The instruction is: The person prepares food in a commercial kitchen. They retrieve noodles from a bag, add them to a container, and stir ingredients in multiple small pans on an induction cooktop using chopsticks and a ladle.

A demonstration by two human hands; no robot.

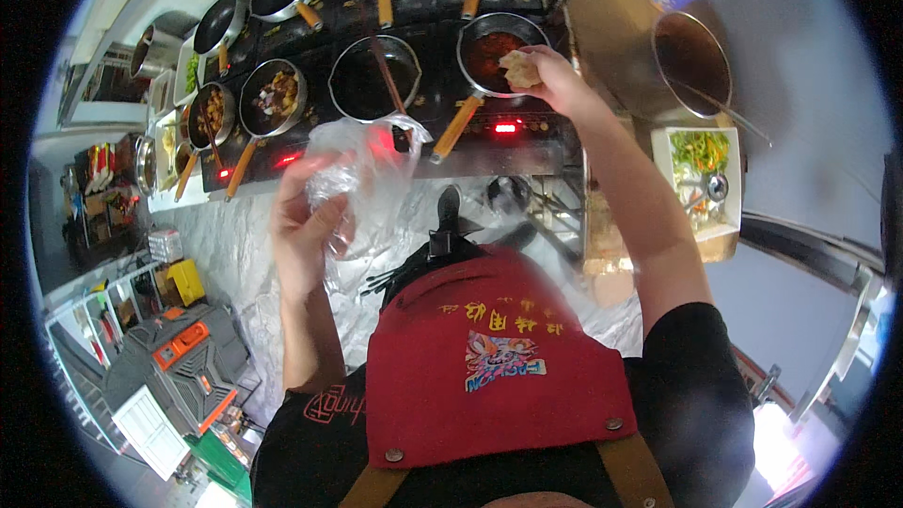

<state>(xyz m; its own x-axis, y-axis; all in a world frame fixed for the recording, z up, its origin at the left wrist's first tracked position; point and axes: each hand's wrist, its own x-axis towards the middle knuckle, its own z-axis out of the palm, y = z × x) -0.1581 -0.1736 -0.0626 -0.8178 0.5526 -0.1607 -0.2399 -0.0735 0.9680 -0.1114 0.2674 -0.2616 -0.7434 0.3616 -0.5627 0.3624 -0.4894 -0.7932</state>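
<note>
My left hand (306,216) grips a crumpled clear plastic bag (362,155) in front of the stove. What is inside the bag is hard to make out. My right hand (557,82) is closed on a pale tan, rough-edged lump of food (522,70), held above the right side of a frying pan (473,75) with red sauce (491,55). That pan's wooden handle points toward me. To its left is a dark pan (350,85) with chopsticks (385,73) lying across it; the bag partly covers its near edge.
Farther left, one pan (246,122) holds browned chunks, and a smaller pan (197,132) also has food. Several more pans line the back row. On the right stand a deep pot (691,66) with a ladle and a white tray (666,169) of cut vegetables.
</note>
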